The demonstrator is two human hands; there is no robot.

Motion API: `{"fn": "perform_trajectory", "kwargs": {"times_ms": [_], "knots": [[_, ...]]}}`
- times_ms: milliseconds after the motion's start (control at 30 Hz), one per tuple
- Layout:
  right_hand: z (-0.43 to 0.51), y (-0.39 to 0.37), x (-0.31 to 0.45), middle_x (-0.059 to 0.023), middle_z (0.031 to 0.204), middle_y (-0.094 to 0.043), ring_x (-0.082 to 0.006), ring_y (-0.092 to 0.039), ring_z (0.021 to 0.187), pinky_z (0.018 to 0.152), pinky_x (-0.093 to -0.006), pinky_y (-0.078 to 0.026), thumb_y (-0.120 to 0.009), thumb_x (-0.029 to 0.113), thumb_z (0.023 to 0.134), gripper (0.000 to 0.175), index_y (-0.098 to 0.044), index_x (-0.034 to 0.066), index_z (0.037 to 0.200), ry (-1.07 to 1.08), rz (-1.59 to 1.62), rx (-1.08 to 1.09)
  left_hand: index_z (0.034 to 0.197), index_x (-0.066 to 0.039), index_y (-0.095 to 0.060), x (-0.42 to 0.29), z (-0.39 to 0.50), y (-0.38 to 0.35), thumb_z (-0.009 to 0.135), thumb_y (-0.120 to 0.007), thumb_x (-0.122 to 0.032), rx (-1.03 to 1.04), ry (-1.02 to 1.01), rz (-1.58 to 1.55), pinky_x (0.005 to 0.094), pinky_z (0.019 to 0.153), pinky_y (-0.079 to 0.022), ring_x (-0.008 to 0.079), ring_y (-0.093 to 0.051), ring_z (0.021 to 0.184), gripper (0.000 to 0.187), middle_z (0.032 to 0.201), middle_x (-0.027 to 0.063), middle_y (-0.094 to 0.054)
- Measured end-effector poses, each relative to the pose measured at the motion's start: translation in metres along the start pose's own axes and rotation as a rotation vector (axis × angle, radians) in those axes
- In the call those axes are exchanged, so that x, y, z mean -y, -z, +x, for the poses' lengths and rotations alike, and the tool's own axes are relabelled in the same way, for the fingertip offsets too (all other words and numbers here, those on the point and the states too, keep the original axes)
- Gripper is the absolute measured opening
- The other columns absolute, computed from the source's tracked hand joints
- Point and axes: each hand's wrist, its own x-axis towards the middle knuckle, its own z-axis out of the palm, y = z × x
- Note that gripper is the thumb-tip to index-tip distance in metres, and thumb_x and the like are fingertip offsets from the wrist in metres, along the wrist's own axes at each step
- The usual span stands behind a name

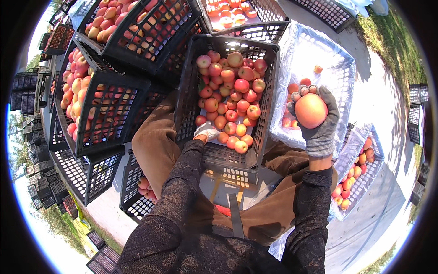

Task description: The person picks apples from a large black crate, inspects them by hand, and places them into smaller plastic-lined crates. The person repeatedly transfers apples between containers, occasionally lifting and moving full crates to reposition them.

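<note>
A large orange-red apple [310,110] rests in my right hand [321,128], which wears a grey knitted glove with dark, worn fingertips. That hand is raised over a crate lined with clear plastic film [318,44], where some apples [286,122] lie at the left side. Between my knees stands a black plastic crate [219,154] holding many red and yellow apples [231,115]. Reaching into its near left part is my left hand [207,131] in a pale glove. It is beside a red apple [200,120]; its fingertips are hidden, so a grip cannot be made out.
Stacked black crates full of apples [113,113] crowd the left side. Another crate with apples [251,25] stands beyond the middle one. At lower right is a film-lined crate of apples [356,174] on the pavement [379,195]. Grass [393,44] borders the far right.
</note>
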Motion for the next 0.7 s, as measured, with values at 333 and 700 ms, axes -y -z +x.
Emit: {"fn": "perform_trajectory", "kwargs": {"times_ms": [333, 700], "knots": [[-0.008, 0.02, -0.042, -0.0146, 0.124, -0.061, -0.0224, -0.063, 0.112, 0.089, -0.033, -0.057, -0.06, 0.007, 0.091, 0.032, -0.061, -0.0021, 0.122, -0.169, -0.764, 0.161, 0.132, -0.003, -0.05, -0.045, -0.067, 0.029, 0.098, -0.05, -0.051, 0.494, -0.365, -2.006, 0.0387, 0.075, -0.061, 0.0336, -0.066, 0.1, 0.059, 0.118, 0.0194, -0.062], [-0.014, 0.017, -0.08, -0.0109, 0.13, -0.061, -0.0178, -0.057, 0.119, 0.099, -0.0293, -0.048, -0.074, 0.009, 0.08, 0.07, -0.047, 0.0051, 0.144, -0.307, -0.926, 0.304, 0.118, -0.01, -0.059, -0.073, -0.12, 0.052, 0.104, -0.043, -0.052, 0.33, -0.49, -1.843, 0.0255, 0.05, -0.051, 0.0155, -0.064, 0.068, 0.047, 0.096, 0.0063, -0.067]]}}
